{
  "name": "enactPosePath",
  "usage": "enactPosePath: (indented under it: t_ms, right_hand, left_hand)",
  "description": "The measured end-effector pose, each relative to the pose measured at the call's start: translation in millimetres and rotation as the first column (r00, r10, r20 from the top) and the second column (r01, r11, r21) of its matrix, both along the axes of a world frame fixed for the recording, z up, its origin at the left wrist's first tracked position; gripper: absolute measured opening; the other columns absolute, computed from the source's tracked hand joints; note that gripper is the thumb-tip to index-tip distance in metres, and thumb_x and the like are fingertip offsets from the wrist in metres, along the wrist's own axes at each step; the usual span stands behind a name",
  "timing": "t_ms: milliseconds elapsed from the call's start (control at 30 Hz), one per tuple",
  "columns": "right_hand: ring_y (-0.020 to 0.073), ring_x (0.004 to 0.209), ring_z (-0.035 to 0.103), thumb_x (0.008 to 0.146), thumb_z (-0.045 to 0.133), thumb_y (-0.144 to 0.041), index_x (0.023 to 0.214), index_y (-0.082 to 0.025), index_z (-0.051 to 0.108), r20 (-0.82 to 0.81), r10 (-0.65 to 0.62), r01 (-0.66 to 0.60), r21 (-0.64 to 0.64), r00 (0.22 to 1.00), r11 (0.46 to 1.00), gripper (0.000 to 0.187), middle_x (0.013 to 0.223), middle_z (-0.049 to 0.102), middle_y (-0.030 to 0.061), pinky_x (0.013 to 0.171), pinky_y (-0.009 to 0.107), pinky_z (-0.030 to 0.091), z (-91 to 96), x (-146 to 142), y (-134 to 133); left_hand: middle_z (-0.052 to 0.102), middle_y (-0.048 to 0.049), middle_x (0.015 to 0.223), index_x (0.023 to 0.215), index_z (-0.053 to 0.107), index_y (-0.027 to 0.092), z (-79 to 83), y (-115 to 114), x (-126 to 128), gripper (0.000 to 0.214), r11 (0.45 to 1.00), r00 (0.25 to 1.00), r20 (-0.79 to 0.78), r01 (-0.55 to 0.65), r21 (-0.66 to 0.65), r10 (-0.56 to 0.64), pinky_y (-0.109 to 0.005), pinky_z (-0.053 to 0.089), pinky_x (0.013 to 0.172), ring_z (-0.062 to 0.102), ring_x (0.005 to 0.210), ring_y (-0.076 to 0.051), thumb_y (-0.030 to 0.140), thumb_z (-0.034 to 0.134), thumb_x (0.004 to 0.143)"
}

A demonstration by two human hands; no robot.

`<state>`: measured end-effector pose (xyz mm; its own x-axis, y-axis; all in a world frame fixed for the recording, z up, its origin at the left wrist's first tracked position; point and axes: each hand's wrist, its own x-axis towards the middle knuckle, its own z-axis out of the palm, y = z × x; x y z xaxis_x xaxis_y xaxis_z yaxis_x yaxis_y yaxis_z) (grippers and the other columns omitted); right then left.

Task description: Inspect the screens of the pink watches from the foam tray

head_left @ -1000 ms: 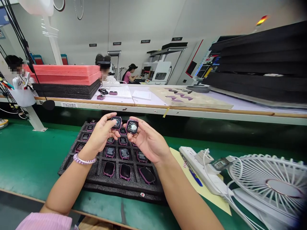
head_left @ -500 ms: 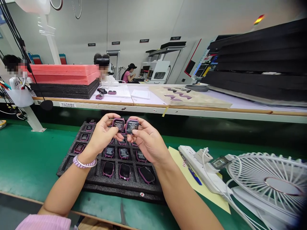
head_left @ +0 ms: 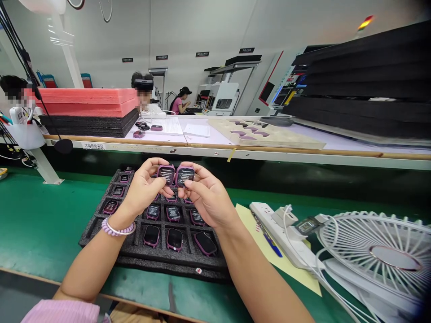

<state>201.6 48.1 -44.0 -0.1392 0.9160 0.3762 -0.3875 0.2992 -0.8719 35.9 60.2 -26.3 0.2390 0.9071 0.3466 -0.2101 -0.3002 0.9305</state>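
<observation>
My left hand pinches a small purple watch body with its dark labelled back towards me. My right hand pinches a second purple watch body the same way, and the two pieces sit side by side, nearly touching. Both hands hover above a black foam tray on the green bench, whose pockets hold several more purple watch bodies, some screen up and some back up.
A white power strip with plugged chargers lies on a yellow sheet to the right, beside a white fan. Beyond the bench runs a long table with pink foam sheets and black foam stacks. Other people sit at the back left.
Both watch bodies were turned from screen side to labelled back side facing me and brought closer together. My hands rose slightly over the tray.
</observation>
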Motion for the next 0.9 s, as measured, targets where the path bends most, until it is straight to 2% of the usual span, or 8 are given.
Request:
enactPosePath:
  t_ms: [433, 700, 900]
  right_hand:
    - [0.0161, 0.064, 0.058, 0.075, 0.078, -0.029, 0.118, -0.020, 0.059, 0.044, -0.027, 0.026, 0.018, 0.999, 1.000, 0.047, 0.084, 0.061, 0.0000, 0.059, 0.029, 0.047, 0.2, -1.1, -1.8]
    - [0.0171, 0.065, 0.058, 0.074, 0.077, -0.028, 0.119, -0.021, 0.059, 0.049, -0.014, 0.013, 0.015, 0.999, 1.000, 0.048, 0.085, 0.061, 0.0005, 0.061, 0.030, 0.048, 1.2, -0.4, -3.1]
    - [0.0170, 0.065, 0.058, 0.074, 0.076, -0.027, 0.119, -0.021, 0.058, 0.049, -0.013, 0.012, 0.014, 0.999, 1.000, 0.049, 0.086, 0.062, 0.0010, 0.061, 0.030, 0.049, 1.8, -0.1, -3.0]
  left_hand:
    - [0.062, -0.0001, 0.096, 0.107, 0.051, 0.017, -0.1, -0.5, -0.4, 0.038, 1.000, 1.000, 0.001, -0.003, 0.006, 0.003, -0.019, 0.059, 0.052, 0.067, 0.052, -0.009, 0.025, 0.065, 0.073]
    - [0.061, 0.0025, 0.086, 0.107, 0.052, 0.017, 0.9, -0.6, -1.9, 0.039, 1.000, 1.000, 0.020, 0.013, -0.014, -0.013, -0.021, 0.060, 0.053, 0.067, 0.054, -0.010, 0.023, 0.061, 0.070]
    - [0.061, 0.0008, 0.093, 0.110, 0.050, 0.018, -0.5, -0.5, -1.1, 0.042, 1.000, 1.000, -0.003, 0.007, 0.003, -0.007, -0.023, 0.056, 0.053, 0.065, 0.054, -0.009, 0.024, 0.063, 0.070]
